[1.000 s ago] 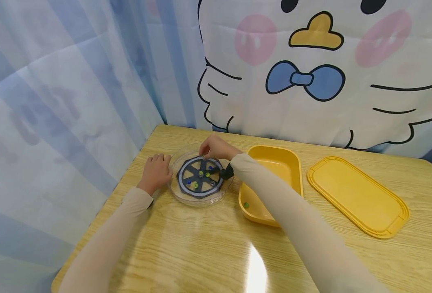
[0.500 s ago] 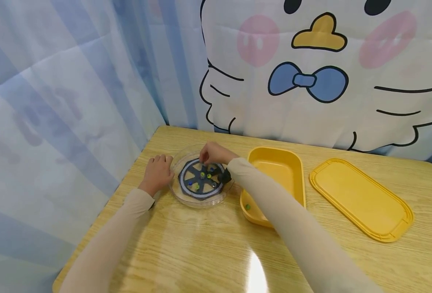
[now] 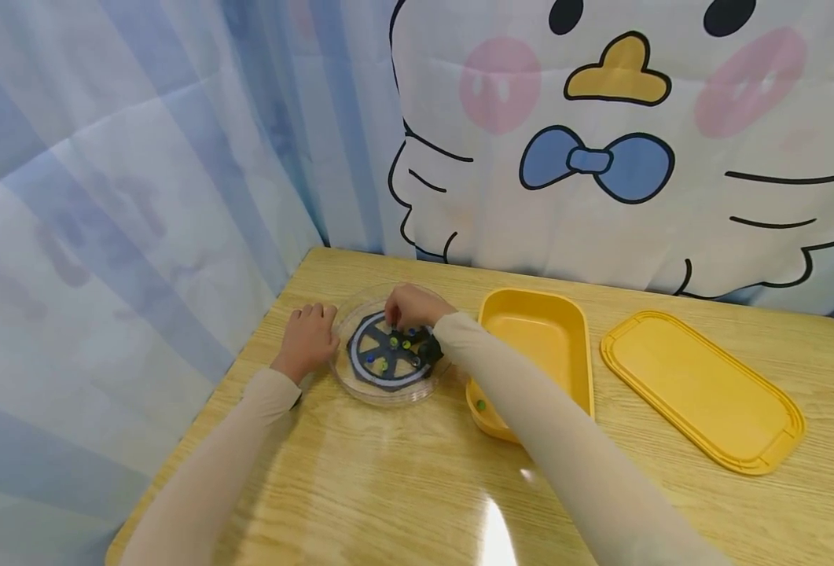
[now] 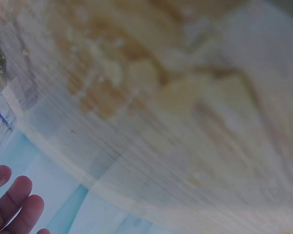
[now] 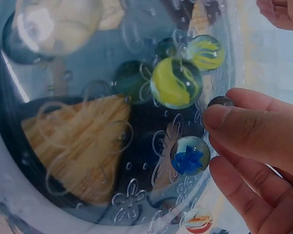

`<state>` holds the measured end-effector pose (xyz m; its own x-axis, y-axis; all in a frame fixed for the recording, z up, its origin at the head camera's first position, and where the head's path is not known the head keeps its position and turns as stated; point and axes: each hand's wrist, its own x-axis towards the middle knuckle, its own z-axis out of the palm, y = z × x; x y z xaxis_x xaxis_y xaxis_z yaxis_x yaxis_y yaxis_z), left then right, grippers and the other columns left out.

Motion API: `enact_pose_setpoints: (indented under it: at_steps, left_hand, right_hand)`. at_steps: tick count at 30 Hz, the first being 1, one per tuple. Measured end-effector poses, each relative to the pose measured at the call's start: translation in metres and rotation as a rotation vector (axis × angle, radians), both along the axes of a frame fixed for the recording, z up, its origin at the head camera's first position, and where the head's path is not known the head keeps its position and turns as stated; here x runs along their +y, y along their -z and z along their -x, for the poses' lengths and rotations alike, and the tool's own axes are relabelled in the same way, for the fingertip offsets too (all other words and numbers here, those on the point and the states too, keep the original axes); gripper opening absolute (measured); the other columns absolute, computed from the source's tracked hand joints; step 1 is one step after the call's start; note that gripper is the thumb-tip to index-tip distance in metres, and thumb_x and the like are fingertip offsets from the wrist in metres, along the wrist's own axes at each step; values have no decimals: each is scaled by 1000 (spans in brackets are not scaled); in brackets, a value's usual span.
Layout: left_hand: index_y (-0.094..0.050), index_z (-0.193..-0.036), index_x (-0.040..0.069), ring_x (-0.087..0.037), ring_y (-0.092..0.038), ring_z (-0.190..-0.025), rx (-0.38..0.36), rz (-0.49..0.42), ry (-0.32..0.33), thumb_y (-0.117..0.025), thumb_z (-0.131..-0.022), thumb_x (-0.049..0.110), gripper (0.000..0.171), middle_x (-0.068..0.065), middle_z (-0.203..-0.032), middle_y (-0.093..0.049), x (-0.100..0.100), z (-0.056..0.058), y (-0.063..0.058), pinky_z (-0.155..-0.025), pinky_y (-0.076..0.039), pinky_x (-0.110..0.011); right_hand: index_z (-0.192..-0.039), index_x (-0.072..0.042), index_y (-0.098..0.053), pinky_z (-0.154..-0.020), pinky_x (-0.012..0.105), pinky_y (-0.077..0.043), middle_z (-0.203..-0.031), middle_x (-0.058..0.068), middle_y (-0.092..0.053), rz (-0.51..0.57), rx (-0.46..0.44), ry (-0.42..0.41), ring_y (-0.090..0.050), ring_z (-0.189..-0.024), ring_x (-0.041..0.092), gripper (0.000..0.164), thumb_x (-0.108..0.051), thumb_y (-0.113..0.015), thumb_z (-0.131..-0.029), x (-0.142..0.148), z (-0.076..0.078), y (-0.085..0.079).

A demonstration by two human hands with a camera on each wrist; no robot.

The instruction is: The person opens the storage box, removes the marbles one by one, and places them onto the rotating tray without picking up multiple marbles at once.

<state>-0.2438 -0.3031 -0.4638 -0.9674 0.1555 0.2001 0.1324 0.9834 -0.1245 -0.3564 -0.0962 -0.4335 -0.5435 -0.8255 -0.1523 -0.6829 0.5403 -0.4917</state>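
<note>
A clear round dish (image 3: 388,398) with embossed flowers stands on the table, a dark spoked shape (image 3: 388,385) showing through or in it. Several glass marbles lie in the dish, among them a yellow-swirled marble (image 5: 176,83), a blue one (image 5: 189,155) and an orange-red one (image 5: 198,220). Over the dish's far half, my right hand (image 3: 417,305) pinches a dark marble (image 5: 220,101) between thumb and finger, partly hidden by the thumb. My left hand (image 3: 307,343) rests at the dish's left rim, fingers loosely extended; the left wrist view shows fingertips (image 4: 19,190) only.
Right of the dish stands a yellow tub (image 3: 589,346) with a green marble (image 3: 481,405) in its near left corner. A yellow lid (image 3: 699,393) lies farther right. A curtain (image 3: 360,157) hangs behind the table (image 3: 360,487) and along its left side.
My right hand has moved slightly down and nearer the dish's middle, still pinching. My left hand stays at the rim. The whole head view has shifted a little.
</note>
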Motion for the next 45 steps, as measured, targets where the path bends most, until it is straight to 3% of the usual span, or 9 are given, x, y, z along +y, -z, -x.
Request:
enact_pose_setpoints:
  at_steps: [10,16,22,29,35,45]
  left_hand:
    - [-52,-111,1,-35,-56,-91,-9,-18,7,-51,-88,17,28,-19,-97,-57,6,1,1,-85,-44,-50]
    - [-53,-111,1,-35,-56,-91,-17,-31,1,-52,-88,17,28,-19,-96,-57,8,0,1,-84,-44,-50]
    - [-52,-111,0,-35,-56,-91,-25,-31,-9,-52,-89,18,28,-19,-97,-57,7,-2,1,-84,-44,-50]
    - [-52,-111,0,-35,-56,-89,-14,-49,-5,-52,-89,17,28,-20,-97,-56,5,-4,0,-83,-44,-50]
    - [-52,-111,0,-35,-55,-88,-15,-50,-3,-51,-89,17,28,-20,-97,-56,3,-4,-1,-83,-44,-51]
    - [-52,-112,-1,-36,-56,-87,2,-28,6,-51,-88,16,30,-20,-97,-57,3,-3,-1,-82,-45,-50]
  right_hand:
    - [-98,-6,-72,-80,28,-53,-101,7,-70,11,-32,-24,-65,-92,18,20,1,-67,-81,10,2,-1]
    - [-104,-3,-70,-84,32,-52,-104,11,-70,76,-2,-109,-65,-95,21,23,-2,-68,-82,25,4,-21]
    - [-105,-7,-70,-86,34,-52,-105,10,-69,100,32,-151,-64,-95,20,22,-10,-69,-83,50,-10,-50]
    - [-101,-11,-72,-85,37,-53,-99,5,-71,106,29,-192,-65,-89,18,18,-13,-70,-83,96,-35,-64]
    - [-96,-11,-72,-81,36,-54,-96,6,-71,86,-9,-243,-64,-85,18,15,-11,-71,-81,135,-58,-60]
    - [-92,-13,-72,-76,31,-54,-89,-1,-71,79,-77,-286,-63,-81,13,13,-13,-73,-79,169,-74,-24]
